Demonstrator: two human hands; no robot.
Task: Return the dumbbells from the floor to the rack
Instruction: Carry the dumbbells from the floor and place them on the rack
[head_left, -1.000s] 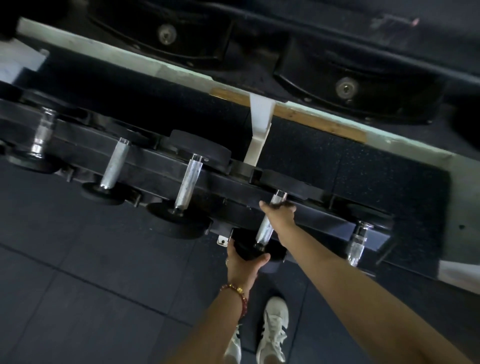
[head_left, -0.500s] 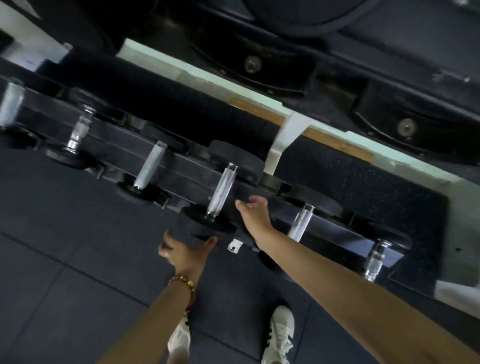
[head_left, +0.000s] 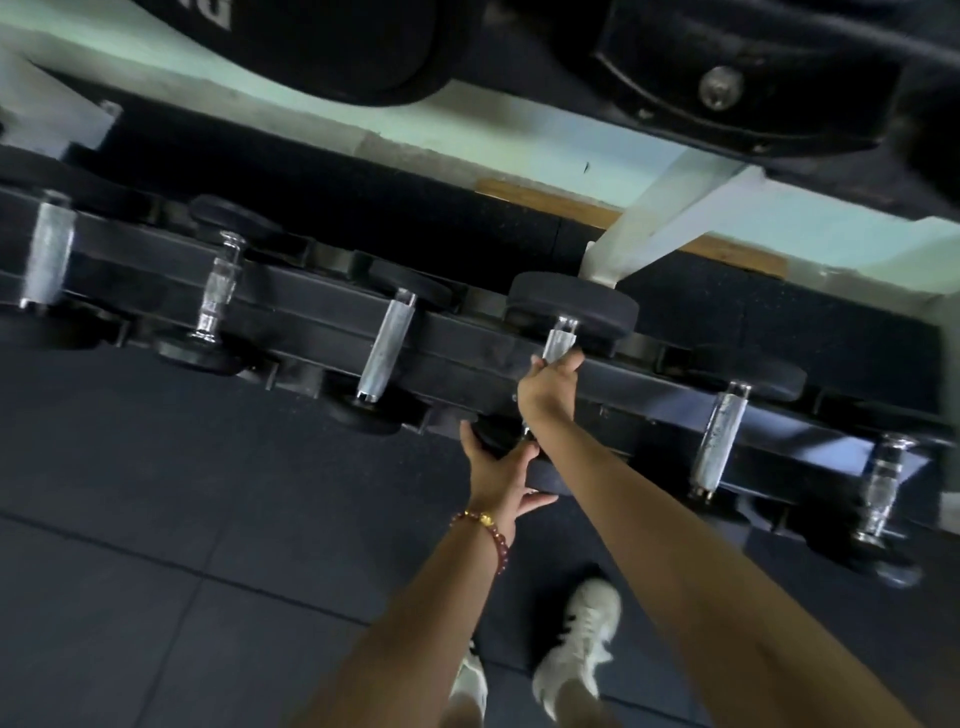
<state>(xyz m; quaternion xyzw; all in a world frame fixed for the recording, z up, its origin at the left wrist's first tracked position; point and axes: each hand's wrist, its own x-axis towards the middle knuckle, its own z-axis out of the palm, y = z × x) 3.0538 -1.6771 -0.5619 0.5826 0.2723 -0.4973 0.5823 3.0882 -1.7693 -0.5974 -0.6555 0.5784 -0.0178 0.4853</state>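
A low black rack (head_left: 467, 358) runs across the view with several black dumbbells with chrome handles resting on it. My right hand (head_left: 550, 384) is closed around the chrome handle of the large dumbbell (head_left: 571, 306) in the middle of the rack. My left hand (head_left: 498, 473), with a bead bracelet on the wrist, cups that dumbbell's near black head from below. The far head sits behind the rack's rail. The neighbouring dumbbell on the left (head_left: 387, 353) and the one on the right (head_left: 719, 441) lie untouched in their cradles.
Dark rubber floor tiles (head_left: 182, 519) spread to the left and below. My white shoes (head_left: 576, 649) stand close to the rack. A pale wall base (head_left: 311, 104) and black padded equipment (head_left: 753, 78) lie behind the rack.
Both hands left the dumbbell further right and shifted left along the rack. The right hand now grips the big dumbbell's handle, and the left hand has come under its near head.
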